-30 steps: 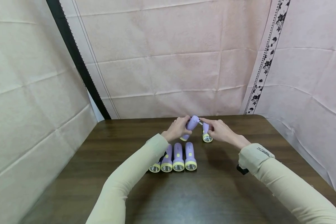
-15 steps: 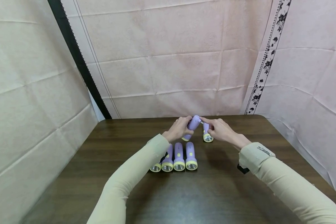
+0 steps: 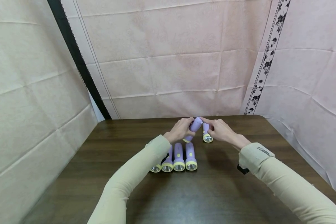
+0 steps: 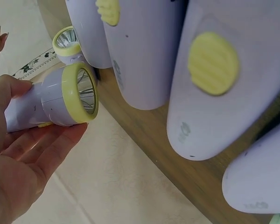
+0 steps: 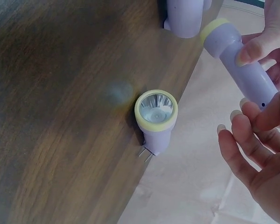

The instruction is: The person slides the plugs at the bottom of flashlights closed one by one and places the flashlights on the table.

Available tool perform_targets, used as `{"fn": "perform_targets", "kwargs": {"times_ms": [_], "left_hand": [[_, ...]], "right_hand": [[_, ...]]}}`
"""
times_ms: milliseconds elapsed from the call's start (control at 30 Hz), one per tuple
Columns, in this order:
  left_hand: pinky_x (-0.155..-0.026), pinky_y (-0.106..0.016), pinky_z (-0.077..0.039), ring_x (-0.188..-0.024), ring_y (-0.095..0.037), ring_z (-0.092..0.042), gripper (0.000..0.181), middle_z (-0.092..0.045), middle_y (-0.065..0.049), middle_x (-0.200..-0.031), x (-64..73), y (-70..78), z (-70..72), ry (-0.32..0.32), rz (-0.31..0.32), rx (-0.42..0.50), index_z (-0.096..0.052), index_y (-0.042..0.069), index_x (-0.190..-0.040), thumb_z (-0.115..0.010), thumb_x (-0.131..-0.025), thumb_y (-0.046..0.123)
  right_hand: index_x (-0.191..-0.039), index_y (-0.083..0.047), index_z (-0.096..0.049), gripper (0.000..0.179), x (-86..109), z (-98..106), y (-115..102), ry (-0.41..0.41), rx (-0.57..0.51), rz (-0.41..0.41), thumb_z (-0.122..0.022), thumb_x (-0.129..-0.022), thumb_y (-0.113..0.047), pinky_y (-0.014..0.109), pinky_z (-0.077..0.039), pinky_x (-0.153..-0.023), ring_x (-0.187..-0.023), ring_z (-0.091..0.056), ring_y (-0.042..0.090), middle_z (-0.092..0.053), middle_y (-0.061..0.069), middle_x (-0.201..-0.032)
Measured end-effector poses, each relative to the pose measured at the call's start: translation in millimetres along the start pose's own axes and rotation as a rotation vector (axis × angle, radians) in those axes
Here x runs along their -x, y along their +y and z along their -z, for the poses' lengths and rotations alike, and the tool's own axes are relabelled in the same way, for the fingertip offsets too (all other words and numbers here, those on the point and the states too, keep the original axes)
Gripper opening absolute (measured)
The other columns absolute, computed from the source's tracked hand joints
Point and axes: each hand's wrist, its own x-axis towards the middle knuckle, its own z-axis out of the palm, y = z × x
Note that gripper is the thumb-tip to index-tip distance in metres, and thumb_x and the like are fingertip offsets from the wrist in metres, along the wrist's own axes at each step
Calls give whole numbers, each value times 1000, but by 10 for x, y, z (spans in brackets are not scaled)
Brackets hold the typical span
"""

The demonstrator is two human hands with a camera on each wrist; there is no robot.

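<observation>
My left hand (image 3: 179,130) grips a lilac flashlight (image 3: 196,125) with a yellow rim, its lens tilted down toward the table. My right hand (image 3: 221,130) reaches in from the other side, its extended index finger at the flashlight's tail end. In the right wrist view, the right fingers (image 5: 245,161) are loosely bent beside that tail, which they partly cover. Another lilac flashlight (image 5: 157,139) lies beneath on the table, with two metal prongs sticking out at its tail. In the left wrist view, the held flashlight (image 4: 56,100) shows its lens and yellow rim.
Several matching flashlights (image 3: 178,153) lie side by side in a row nearer me, lenses facing me; my left sleeve (image 3: 140,165) partly covers the leftmost. The brown wooden table (image 3: 226,193) ends at a pale cloth backdrop (image 3: 170,74) behind and at the sides.
My left hand and its flashlight have shifted slightly right, closer to the right hand. Metal prongs seen at the tail earlier no longer show in the head view. The right hand barely moves.
</observation>
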Motion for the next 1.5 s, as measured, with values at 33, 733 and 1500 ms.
{"fn": "perform_targets", "kwargs": {"times_ms": [33,733,1500], "left_hand": [[-68,-25,-50,-78,-13,-62,37,-66,-3,-92,1,7,-1,-6,3,2,-58,9,-110,-75,-77,15],[-54,-29,-47,-65,-19,-59,69,-61,-6,-85,3,429,-36,-157,160,-79,-35,17,-128,-78,-75,26],[-43,-27,-51,-46,-19,-63,31,-63,-9,-84,16,740,-398,-385,434,-54,-58,6,-88,-79,-76,26]], "right_hand": [[-144,-13,-45,66,5,-3,0,-1,-5,-3,-56,-81,1,23,-34,-48,-49,-39,8,-48,-3,-58],[-149,-4,-32,72,77,-23,43,56,19,-57,-55,-81,0,28,-37,-53,-53,-44,11,-60,3,-66],[-138,-4,-48,55,36,87,4,70,32,-87,-53,-83,-2,28,-40,-54,-58,-51,12,-64,4,-73]]}}
